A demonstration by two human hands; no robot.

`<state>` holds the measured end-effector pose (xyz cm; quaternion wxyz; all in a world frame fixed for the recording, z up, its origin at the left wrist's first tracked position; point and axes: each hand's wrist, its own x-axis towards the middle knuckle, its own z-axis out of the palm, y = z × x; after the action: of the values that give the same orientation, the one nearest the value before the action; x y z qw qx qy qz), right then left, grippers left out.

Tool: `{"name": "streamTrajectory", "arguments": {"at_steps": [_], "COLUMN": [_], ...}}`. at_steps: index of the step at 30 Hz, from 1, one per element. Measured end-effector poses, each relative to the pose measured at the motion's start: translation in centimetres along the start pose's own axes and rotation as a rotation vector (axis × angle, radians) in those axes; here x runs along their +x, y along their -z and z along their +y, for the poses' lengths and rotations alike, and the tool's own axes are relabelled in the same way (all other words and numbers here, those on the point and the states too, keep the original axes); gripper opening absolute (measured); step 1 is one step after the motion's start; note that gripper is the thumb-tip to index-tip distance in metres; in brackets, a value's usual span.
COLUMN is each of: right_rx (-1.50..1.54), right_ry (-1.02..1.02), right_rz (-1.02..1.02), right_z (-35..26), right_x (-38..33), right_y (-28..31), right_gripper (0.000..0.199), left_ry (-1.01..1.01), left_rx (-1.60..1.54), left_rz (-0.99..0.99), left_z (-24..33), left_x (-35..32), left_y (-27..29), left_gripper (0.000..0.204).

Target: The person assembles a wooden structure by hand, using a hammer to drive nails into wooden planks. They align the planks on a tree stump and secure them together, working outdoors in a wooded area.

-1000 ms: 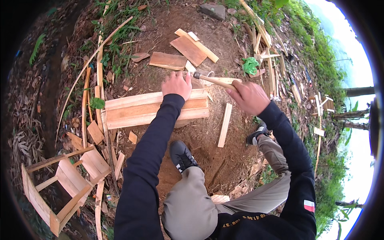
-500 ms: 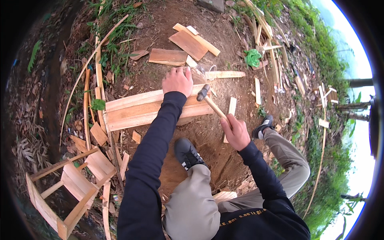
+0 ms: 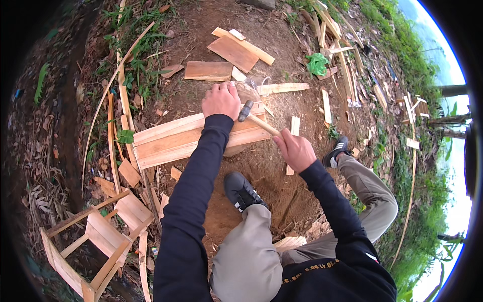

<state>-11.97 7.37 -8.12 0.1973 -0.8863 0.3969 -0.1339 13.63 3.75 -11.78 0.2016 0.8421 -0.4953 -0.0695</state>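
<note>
My left hand [image 3: 221, 100] rests with fingers curled on the far edge of a stack of long wooden planks [image 3: 171, 140] lying across a stump on bare earth. My right hand [image 3: 295, 149] grips the wooden handle of a hammer [image 3: 253, 115]. The hammer's dark metal head is down on the planks, just right of my left hand. My left shoe [image 3: 242, 191] stands on the dirt below the planks, my right shoe [image 3: 337, 151] off to the right.
Short boards [image 3: 208, 71] and offcuts [image 3: 234, 52] lie on the dirt beyond the planks. A green plastic bag [image 3: 317, 64] sits upper right. A small wooden frame stool [image 3: 88, 245] stands lower left. Thin wood strips [image 3: 109, 136] and grass line the left.
My right hand took up the hammer, swung back toward me, and has now brought the hammer head down onto the planks. My left hand stayed on the planks.
</note>
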Motion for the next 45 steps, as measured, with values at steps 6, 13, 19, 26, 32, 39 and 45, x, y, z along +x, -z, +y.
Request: {"name": "streamTrajectory", "arguments": {"at_steps": [6, 13, 19, 26, 32, 39, 45], "right_rx": [0.016, 0.169, 0.243, 0.476, 0.793, 0.971, 0.943], "right_ry": [-0.070, -0.273, -0.246, -0.484, -0.587, -0.558, -0.578], "right_rz": [0.109, -0.014, 0.165, 0.279, 0.409, 0.325, 0.293], "right_z": [0.9, -2.6, -3.0, -4.2, 0.2, 0.9, 1.7], "right_x": [-0.6, 0.7, -0.7, 1.4, 5.4, 6.9, 6.7], "right_y": [-0.5, -1.5, -2.8, -2.2, -6.0, -6.8, -6.4], "right_gripper": [0.032, 0.031, 0.030, 0.038, 0.047, 0.043, 0.043], "left_ry": [-0.010, 0.003, -0.011, -0.163, -0.235, -0.189, -0.168], "left_rx": [0.014, 0.012, 0.006, -0.060, -0.035, -0.269, 0.174], "left_rz": [0.002, -0.020, 0.003, 0.200, 0.218, 0.279, -0.429], "left_z": [0.8, 0.5, 0.5, 0.5, 0.7, -0.7, -5.2], "left_x": [-0.1, -0.2, -0.1, -0.4, -0.4, -0.3, 1.6], "left_y": [0.4, 0.6, 0.4, 0.1, -0.2, 0.5, 9.1], "left_gripper": [0.046, 0.046, 0.047, 0.032, 0.025, 0.028, 0.072]}}
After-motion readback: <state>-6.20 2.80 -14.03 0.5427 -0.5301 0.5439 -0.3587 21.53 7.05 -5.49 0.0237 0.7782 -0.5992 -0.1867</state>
